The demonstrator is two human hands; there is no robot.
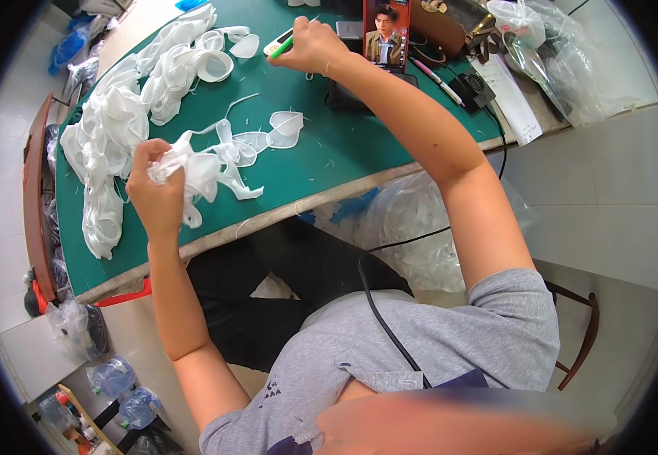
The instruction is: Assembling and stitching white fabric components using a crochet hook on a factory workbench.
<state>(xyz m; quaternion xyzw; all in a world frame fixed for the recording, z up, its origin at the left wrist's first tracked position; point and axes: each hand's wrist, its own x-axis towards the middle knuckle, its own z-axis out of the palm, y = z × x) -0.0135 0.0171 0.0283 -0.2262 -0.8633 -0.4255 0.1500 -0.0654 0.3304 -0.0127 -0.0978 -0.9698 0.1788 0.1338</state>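
My left hand (156, 178) is closed around a bunch of white, cup-shaped fabric pieces (196, 174), lifted over the front part of the green table. A chain of these pieces (285, 130) with loose strips trails from the bunch to the right across the tabletop. Farther back, my right hand (312, 47) grips a slim bright green tool (281, 48); its exact kind is not clear. Beside that hand lies a small white device (271, 47), partly covered by the tool. A large heap of similar white pieces (116, 114) spreads along the table's left side.
Thread scraps dot the green tabletop (359, 148). A propped phone (386, 38) stands at the back, with pens (439, 82), a black adapter (471, 91), a paper slip (522, 114) and a brown bag (439, 26) nearby. Clear plastic bags (412, 227) sit under the table; a black cable (378, 303) crosses my body.
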